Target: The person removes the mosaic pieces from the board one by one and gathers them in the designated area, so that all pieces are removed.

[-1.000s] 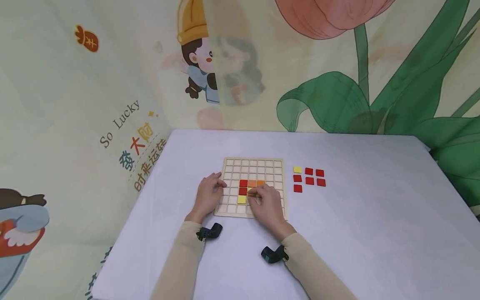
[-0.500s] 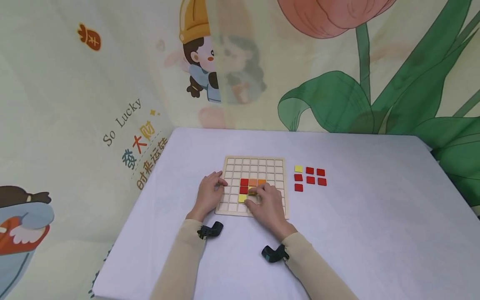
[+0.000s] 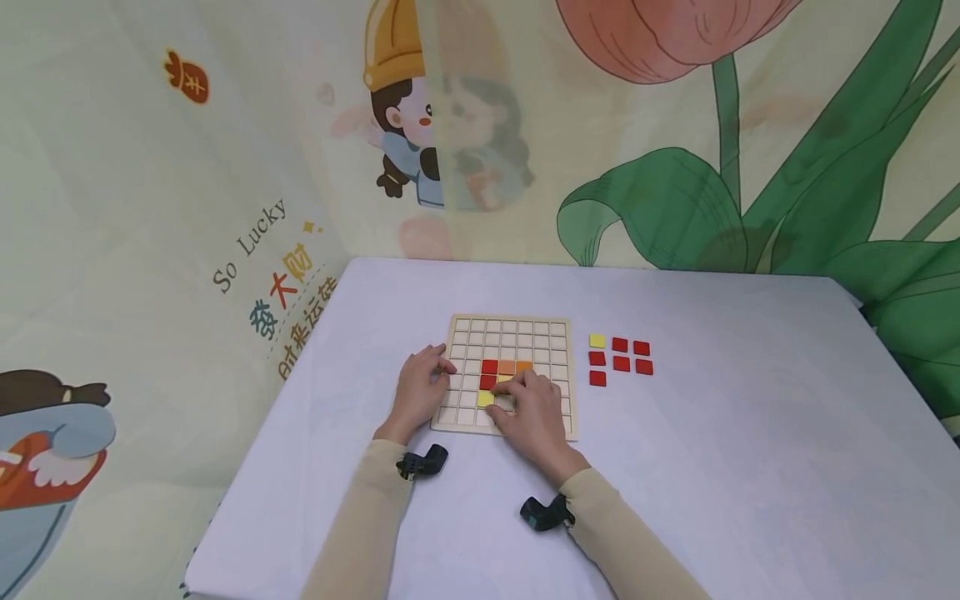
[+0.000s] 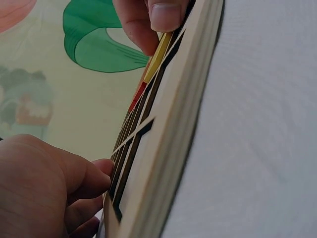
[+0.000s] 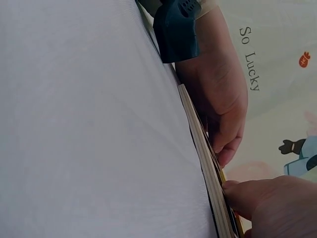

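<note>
White-clothed table (image 3: 750, 417) bore a square, pale wooden grid board (image 3: 524, 340). Left hand (image 3: 415, 389), fingers loosely bent, was at its left edge. Right hand (image 3: 536, 412), thumb and forefinger narrowly apart, touched a flat square yellow tile (image 3: 485, 399) on it; couldn't tell if gripped. Six flat red tiles (image 3: 621, 363) lay beyond its right edge.

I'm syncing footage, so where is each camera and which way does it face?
Head: on the head, facing forward and down at the grid board; left hand, right hand, beige sleeves show.
Left wrist: worn there, looking across the board; left hand and part of the right show.
Right wrist: worn there, looking across the white tabletop along the board's edge; both hands and a black wrist camera show.
Both wrist views share both hands.
</note>
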Motion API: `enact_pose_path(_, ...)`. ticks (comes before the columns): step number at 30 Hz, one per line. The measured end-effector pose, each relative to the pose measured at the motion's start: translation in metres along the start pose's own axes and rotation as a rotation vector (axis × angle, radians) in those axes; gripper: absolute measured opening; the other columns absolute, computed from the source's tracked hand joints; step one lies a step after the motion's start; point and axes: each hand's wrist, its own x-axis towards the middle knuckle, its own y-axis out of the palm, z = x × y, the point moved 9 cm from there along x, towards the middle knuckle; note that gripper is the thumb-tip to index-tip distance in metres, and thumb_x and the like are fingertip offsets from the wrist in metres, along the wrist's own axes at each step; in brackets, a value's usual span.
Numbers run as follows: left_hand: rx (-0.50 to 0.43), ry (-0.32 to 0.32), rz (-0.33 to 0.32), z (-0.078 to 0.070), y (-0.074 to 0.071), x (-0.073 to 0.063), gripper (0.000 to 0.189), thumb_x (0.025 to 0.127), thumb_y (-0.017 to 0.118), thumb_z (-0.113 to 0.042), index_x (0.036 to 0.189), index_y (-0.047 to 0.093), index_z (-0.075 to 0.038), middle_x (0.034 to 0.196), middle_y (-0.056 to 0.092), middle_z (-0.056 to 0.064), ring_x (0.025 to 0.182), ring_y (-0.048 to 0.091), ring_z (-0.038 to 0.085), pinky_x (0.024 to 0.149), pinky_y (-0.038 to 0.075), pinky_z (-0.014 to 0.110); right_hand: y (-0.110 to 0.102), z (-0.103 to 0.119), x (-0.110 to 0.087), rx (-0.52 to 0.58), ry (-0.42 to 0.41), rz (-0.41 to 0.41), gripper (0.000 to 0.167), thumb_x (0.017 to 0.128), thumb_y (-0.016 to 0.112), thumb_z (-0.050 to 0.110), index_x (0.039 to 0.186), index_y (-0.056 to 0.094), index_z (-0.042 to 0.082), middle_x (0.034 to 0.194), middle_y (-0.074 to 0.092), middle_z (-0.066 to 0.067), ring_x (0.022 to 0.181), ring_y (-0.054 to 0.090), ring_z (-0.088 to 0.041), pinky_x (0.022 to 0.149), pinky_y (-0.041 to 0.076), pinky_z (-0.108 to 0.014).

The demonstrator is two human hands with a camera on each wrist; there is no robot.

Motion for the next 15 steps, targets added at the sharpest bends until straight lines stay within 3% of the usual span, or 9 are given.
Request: enact_pose_path(15,0.006,0.003,-0.008,-0.0016,-0.0002,-0.0007,0.014,0.090,0.054,-0.003,0.090,0.067,-0.009,0.145,0.050,0.012,0.142,0.033,0.029,0.122,0.012,0.044,-0.0005,0.0060,-0.0041,0.032,0.031,-0.021,0.023,0.080,0.079,0.022,0.101,0.075,0.013,0.091,0.056,0.002,0.091,0.050,-0.021,0.095,0.032,-0.045)
